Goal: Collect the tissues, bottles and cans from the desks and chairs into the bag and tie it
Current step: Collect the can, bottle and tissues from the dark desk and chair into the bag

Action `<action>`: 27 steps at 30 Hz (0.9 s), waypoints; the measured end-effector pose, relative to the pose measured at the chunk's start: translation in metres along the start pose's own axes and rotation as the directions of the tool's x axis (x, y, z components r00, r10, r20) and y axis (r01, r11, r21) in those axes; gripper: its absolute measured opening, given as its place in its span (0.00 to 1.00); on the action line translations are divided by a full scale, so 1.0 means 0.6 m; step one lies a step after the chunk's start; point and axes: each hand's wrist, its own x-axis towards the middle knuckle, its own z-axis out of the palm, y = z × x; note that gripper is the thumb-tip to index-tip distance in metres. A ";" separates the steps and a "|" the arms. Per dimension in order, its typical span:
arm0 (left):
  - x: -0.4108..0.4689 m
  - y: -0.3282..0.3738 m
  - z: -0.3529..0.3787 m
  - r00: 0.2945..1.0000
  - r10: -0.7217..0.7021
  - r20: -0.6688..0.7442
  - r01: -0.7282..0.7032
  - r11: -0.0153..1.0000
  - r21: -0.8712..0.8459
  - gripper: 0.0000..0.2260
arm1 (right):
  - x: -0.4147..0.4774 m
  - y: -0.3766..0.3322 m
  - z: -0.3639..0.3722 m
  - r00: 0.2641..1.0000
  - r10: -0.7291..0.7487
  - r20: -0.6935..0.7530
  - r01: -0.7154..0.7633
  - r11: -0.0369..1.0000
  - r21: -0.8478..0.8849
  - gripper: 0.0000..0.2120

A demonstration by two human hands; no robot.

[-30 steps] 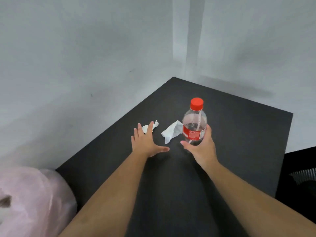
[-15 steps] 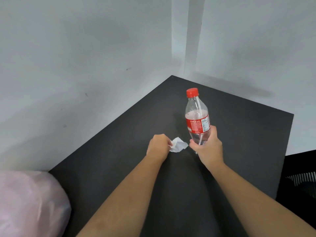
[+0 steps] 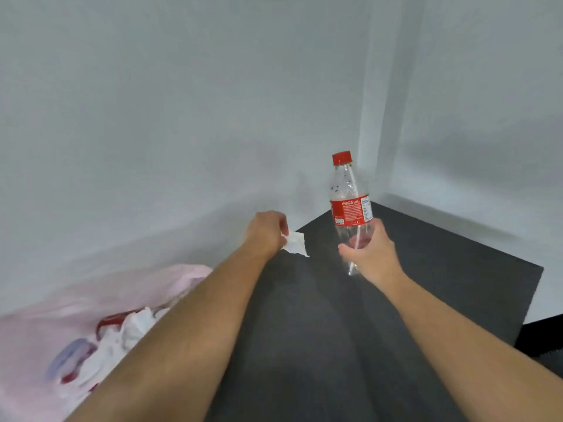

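My right hand (image 3: 370, 254) grips the lower part of a clear plastic bottle (image 3: 348, 205) with a red cap and red label, held upright above the black desk (image 3: 441, 269). My left hand (image 3: 265, 231) is closed on crumpled white tissue (image 3: 295, 243), which sticks out to the right of the fist, lifted off the desk near its left edge. A thin pink plastic bag (image 3: 76, 315) lies at the lower left beside the desk, open, with white tissues and red and blue items showing inside.
Grey-white walls meet in a corner behind the desk. A dark chair part (image 3: 548, 339) shows at the right edge beyond the desk's right side.
My left hand closed on the tissues and lifted them off the desk toward the left. My right hand raised the bottle. The view swung left and the bag's contents came into sight.
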 end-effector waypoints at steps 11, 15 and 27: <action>-0.240 -0.213 -0.298 0.982 -0.185 0.021 0.174 0.950 0.258 0.08 | -0.104 -0.294 0.090 0.752 -0.046 0.658 0.340 0.881 -0.327 0.22; -0.313 -0.307 -0.269 0.959 -0.284 0.020 0.265 0.917 0.299 0.08 | -0.153 -0.351 0.167 0.618 0.112 0.778 0.509 0.698 -0.504 0.20; -0.401 -0.458 -0.211 0.885 -0.377 -0.274 0.463 0.780 0.421 0.20 | -0.253 -0.306 0.400 0.681 0.089 0.727 0.556 0.584 -0.592 0.34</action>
